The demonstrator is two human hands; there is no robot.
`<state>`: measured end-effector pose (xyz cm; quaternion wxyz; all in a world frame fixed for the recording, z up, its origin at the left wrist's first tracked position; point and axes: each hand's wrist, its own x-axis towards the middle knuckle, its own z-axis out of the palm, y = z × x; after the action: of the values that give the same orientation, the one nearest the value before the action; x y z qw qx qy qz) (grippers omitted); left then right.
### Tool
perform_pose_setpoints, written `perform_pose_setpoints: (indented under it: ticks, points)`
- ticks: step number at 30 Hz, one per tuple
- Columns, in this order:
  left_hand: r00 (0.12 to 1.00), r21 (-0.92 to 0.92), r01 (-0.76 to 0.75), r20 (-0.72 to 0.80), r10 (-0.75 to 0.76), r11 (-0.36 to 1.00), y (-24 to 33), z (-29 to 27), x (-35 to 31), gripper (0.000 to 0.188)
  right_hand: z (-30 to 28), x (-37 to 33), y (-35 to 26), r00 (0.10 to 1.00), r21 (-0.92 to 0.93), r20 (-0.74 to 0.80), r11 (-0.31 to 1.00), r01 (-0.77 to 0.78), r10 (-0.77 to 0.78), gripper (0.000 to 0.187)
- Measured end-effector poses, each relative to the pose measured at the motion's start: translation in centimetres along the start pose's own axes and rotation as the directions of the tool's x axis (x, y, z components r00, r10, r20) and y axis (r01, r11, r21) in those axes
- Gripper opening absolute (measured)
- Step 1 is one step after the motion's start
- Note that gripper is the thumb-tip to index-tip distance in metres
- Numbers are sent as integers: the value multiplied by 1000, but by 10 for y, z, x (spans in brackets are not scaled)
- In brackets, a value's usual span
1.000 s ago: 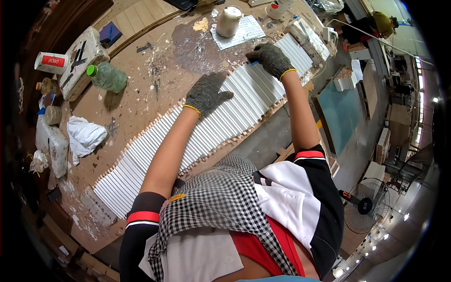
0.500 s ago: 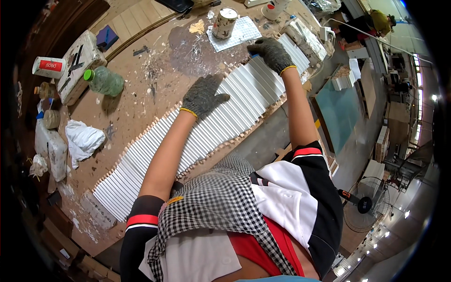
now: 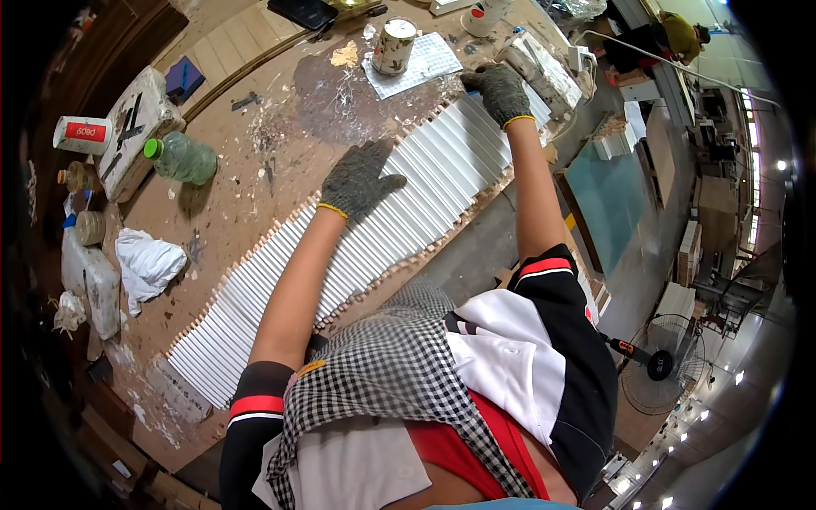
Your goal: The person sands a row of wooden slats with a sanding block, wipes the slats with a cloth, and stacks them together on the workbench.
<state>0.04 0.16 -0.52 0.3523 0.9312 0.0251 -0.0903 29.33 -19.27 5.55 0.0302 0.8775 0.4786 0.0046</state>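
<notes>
A long row of narrow white strips (image 3: pixel 289 276) with light wooden-looking ends lies side by side, running diagonally across the worktable (image 3: pixel 246 161). My left hand (image 3: pixel 361 180), in a dark grey knitted glove with a yellow cuff, rests flat over the row's far edge, fingers stretched and thumb apart. Farther right, my right hand (image 3: pixel 501 92), gloved the same, is over the row's right end with its fingers curled. A small bit of blue shows under those fingers; what it belongs to is hidden.
A paint-stained can (image 3: pixel 394 47) stands on a white patterned sheet beyond the strips. At the left are a green-capped bottle (image 3: pixel 189 159), a paper cup (image 3: pixel 82 133) and a white cloth (image 3: pixel 150 265). A stained white block (image 3: pixel 544 72) sits beyond the right end. A standing fan (image 3: pixel 661 365) is at right.
My right hand has slid a little to the right along the row, toward the stained block. My left hand stays at about the same spot on the strips. The whole view has shifted slightly.
</notes>
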Motion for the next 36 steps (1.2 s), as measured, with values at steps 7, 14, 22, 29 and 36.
perform_pose_setpoints:
  ticks: [7, 14, 22, 29, 36]
  points:
    - [1000, 5, 26, 8, -26, 1000, -1, -1, -4, 88, -18, 8, 10, 985, 16, 26, 985, -171, 171, 26]
    - [1000, 1, 2, 1, -2, 1000, 3, -4, 0, 89, -3, 5, 54, 977, -7, -112, 983, -183, 181, 49]
    - [1000, 3, 1, 11, -1, 1000, 1, -2, 0, 90, -5, 8, 69, 970, -122, -115, 966, -229, 215, 46]
    - [1000, 14, 4, 20, -4, 1000, 2, -3, 2, 93, 13, 2, 77, 996, 44, -84, 999, -24, 28, 41]
    - [1000, -9, -5, 1, 5, 1000, 1, -1, -1, 95, 3, -17, 97, 800, 69, -299, 848, -525, 520, 33]
